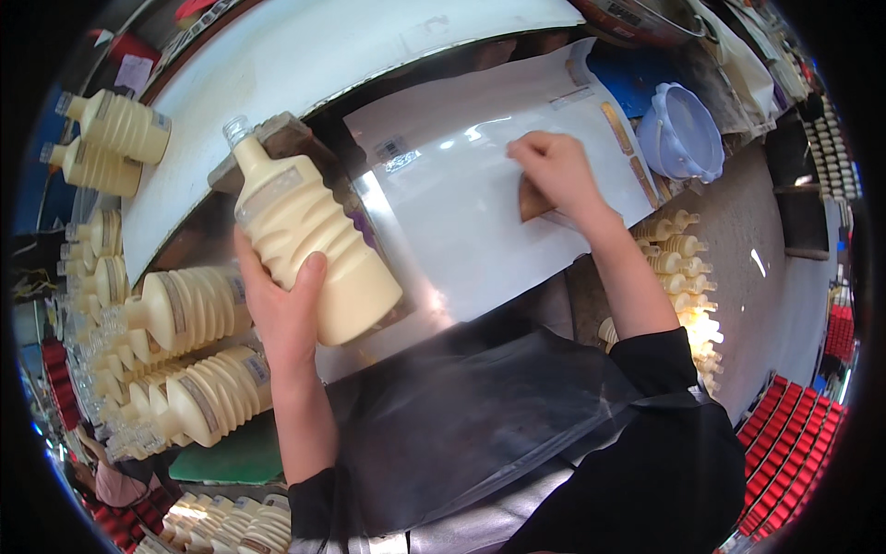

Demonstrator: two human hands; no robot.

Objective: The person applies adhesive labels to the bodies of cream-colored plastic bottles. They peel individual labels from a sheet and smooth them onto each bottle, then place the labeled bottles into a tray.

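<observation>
My left hand [281, 309] is wrapped round the lower side of a cream bottle [309, 231] with wavy ribs. The bottle leans with its clear threaded neck toward the upper left, and a pale label strip sits below its shoulder. Over a glossy white sheet [461, 203] on the workbench, my right hand [558, 171] is closed, with a brown flat piece [533, 200] jutting out below its fingers. What this piece is, I cannot make out. Near the bottle's neck lies a worn greyish block [281, 138].
More cream bottles [198, 309] are piled at left; two [125, 125] lie farther back. Beyond the sheet stands a lilac bucket [681, 134]. Several bottles [683, 268] lie by the bench's right side. Rows of red items [794, 457] fill the lower right. A person [120, 480] is at lower left.
</observation>
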